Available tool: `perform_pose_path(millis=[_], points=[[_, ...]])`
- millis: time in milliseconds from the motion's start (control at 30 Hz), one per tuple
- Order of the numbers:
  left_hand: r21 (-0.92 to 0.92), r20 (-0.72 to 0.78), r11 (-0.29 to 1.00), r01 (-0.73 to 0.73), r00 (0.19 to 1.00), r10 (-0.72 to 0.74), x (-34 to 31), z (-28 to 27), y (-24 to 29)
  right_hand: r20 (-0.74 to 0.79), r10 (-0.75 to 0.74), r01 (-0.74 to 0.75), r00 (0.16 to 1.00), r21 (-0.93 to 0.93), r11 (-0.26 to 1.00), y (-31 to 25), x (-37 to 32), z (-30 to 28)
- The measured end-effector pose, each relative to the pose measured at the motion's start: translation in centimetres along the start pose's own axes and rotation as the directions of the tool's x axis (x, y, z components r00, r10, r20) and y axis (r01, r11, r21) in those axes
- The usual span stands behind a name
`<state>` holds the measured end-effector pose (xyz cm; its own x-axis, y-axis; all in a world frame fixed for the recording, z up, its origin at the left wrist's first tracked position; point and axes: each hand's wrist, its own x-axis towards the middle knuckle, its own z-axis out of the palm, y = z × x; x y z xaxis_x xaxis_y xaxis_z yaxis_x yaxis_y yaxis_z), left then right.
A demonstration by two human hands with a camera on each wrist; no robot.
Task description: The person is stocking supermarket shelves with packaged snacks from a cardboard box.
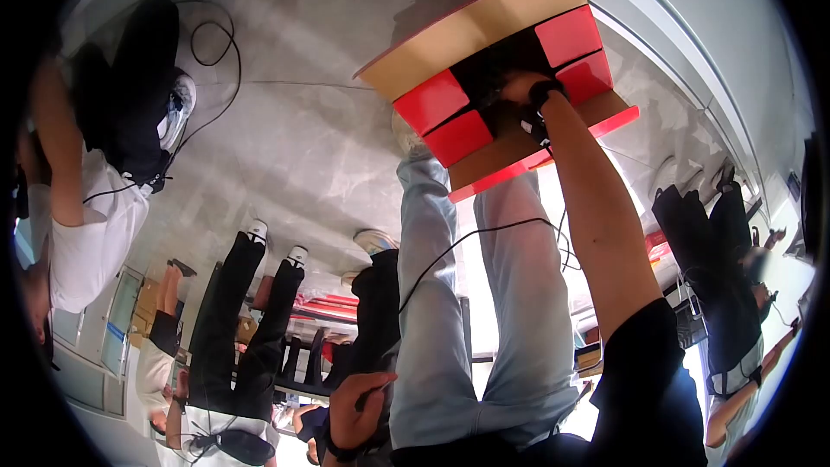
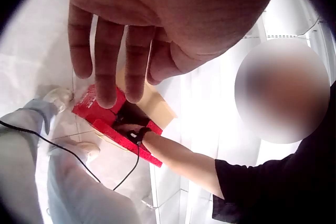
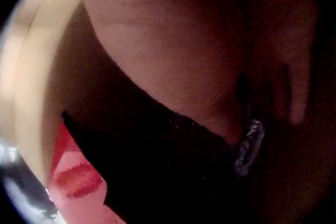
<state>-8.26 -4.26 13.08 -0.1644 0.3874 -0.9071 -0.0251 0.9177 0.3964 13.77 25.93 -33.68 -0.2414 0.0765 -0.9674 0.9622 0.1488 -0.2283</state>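
A red cardboard box (image 1: pixel 437 102) with a tan inner lid (image 1: pixel 484 22) stands open on the floor at the person's feet. The right hand (image 1: pixel 523 86) reaches down into its dark inside, past the red inner flaps. Thumb and fingers of the right hand (image 3: pixel 210 77) pinch a small, shiny piece in clear plastic (image 3: pixel 252 148), whose kind is lost in the shadow. Over in the left wrist view, the left hand (image 2: pixel 142 29) hangs with fingers straight and slightly spread, touching nothing. Beyond its fingertips the red box (image 2: pixel 100 103) appears lower down.
The person's light jeans (image 1: pixel 432 311) stand right behind the box. A black cable (image 1: pixel 484 229) loops across the legs to the right wrist. A wall edge (image 1: pixel 683 52) runs close by on the right. Other people stand around, one in a white shirt (image 1: pixel 104 233) at left.
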Motion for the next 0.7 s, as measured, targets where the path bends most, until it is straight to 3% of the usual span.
perform_pose_path(millis=[67, 233, 400, 500, 600, 700], points=[[-0.004, -0.001, 1.000, 0.011, 1.000, -0.011, -0.2, -0.1, -0.2, -0.013, 0.001, -0.001, 1.000, -0.028, 1.000, -0.2, 0.2, -0.1], [-0.046, -0.019, 0.998, 0.034, 0.999, -0.035, 0.1, -0.4, -0.4, -0.073, 0.028, -0.014, 0.997, 0.191, 0.981, -1.4, -1.5, -1.4], [-0.060, -0.016, 0.995, 0.082, 0.996, -0.083, 0.2, -0.2, -0.6, 0.185, 0.068, -0.092, 0.980, 0.125, 0.988, -0.3, 1.1, -0.7], [-0.092, -0.018, 0.991, 0.099, 0.995, -0.101, 0.3, -0.1, -0.4, 0.130, 0.023, -0.077, 0.991, 0.423, 0.903, 3.9, 6.6, 3.3], [-0.073, 0.002, 0.992, 0.100, 0.995, -0.101, 0.1, -0.3, -0.4, 0.094, 0.036, -0.043, 0.995, 0.081, 0.996, 1.2, 3.7, 1.3], [-0.055, -0.001, 0.995, 0.088, 0.996, -0.088, -0.2, -0.3, -0.6, 0.166, 0.044, -0.052, 0.985, 0.041, 0.998, 0.7, 3.4, 0.8]])
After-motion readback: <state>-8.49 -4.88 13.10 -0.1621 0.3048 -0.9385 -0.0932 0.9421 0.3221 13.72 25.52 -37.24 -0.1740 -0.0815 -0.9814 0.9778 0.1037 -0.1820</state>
